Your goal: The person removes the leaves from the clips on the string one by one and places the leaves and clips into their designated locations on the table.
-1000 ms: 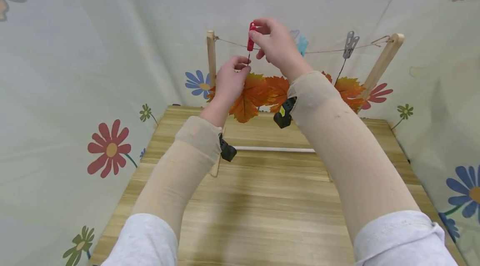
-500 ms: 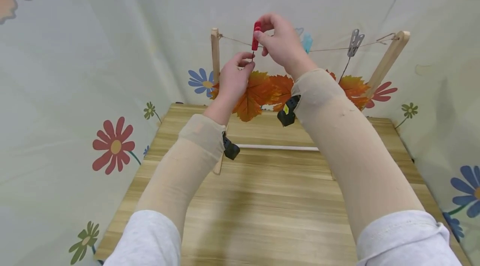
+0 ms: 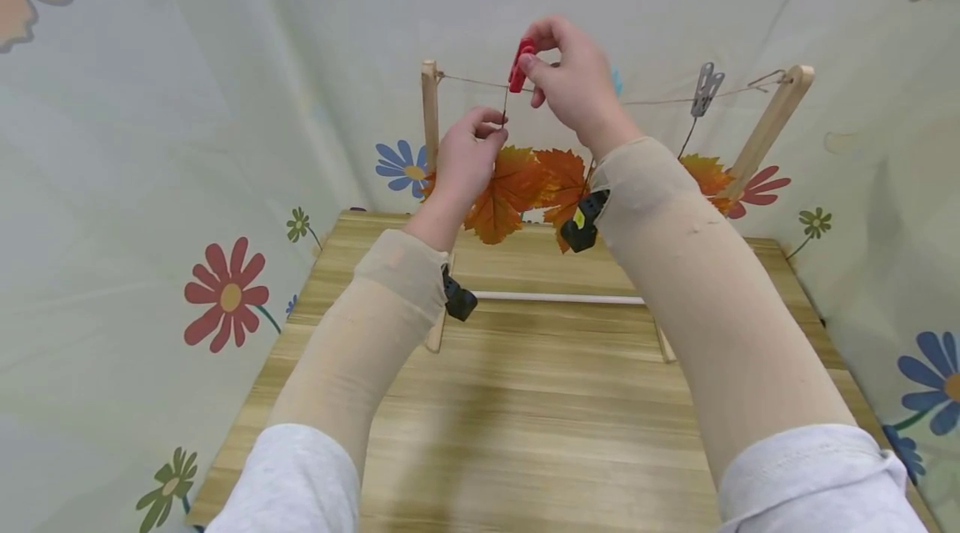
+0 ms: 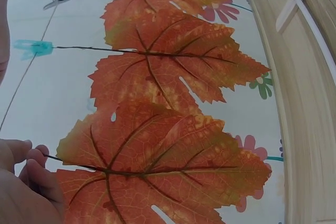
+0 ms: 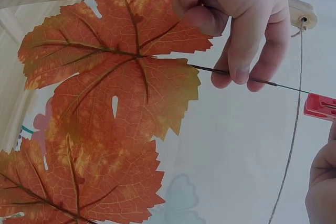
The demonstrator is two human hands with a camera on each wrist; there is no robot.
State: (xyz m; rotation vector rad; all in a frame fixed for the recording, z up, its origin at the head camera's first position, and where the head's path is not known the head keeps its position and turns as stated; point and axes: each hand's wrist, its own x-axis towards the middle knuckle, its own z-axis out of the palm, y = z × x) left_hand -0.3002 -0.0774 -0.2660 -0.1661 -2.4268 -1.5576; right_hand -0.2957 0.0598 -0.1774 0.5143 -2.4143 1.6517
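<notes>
My left hand (image 3: 468, 153) pinches the thin dark stem (image 5: 210, 70) of an orange artificial leaf (image 4: 157, 166), which hangs below the fingers. In my right hand (image 3: 573, 78) is a red clothespin (image 3: 521, 66), gripped between thumb and fingers above the left hand. It tilts slightly to the right. The stem's thin green tip crosses the twine line (image 5: 294, 145) and ends right at the clothespin (image 5: 319, 106) in the right wrist view. Beside this leaf hangs a second orange leaf (image 4: 178, 53) from a teal clothespin (image 4: 34, 48).
A grey clothespin (image 3: 705, 91) holds another leaf (image 3: 708, 174) farther right. The twine runs between a left wooden post (image 3: 430, 112) and a right post (image 3: 772, 128). A white rod (image 3: 558, 298) joins the stand's feet above the wooden table (image 3: 570, 433). A flowered cloth (image 3: 300, 32) hangs behind.
The red clothespin has moved up and right with my right hand and now tilts; earlier it stood in line over the stem. My left hand keeps its pinch, nearly in place.
</notes>
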